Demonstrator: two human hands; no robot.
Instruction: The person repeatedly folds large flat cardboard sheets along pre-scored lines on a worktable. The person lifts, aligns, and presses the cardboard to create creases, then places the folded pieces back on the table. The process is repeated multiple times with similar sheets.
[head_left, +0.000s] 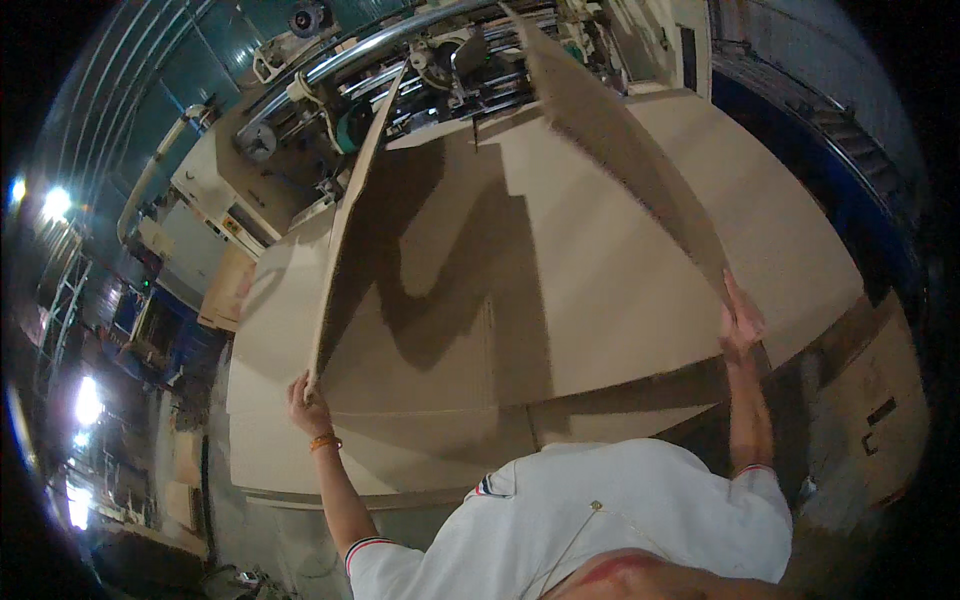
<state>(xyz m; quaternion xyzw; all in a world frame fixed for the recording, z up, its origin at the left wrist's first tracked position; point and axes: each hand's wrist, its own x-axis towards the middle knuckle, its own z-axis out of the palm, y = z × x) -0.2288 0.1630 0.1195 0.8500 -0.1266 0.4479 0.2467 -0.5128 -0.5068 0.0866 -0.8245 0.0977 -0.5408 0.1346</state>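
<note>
Left hand: we note the fingers (303,392) of the left hand (309,402) closed round the near end of the left cardboard panel (341,230), over the stack's near edge, toward its left corner; orange bracelet (325,441) at the wrist
Right hand: we see the right hand (741,318) gripping the near tip of the right cardboard panel (640,165), fingers partly hidden, their exact spread unclear
Panels: both tilted up, well apart, reaching toward the stack's far edge; we cannot tell whether they join
Cardboard stack (630,290): beneath both panels
Far edge: roller machine (440,65) beyond
</note>
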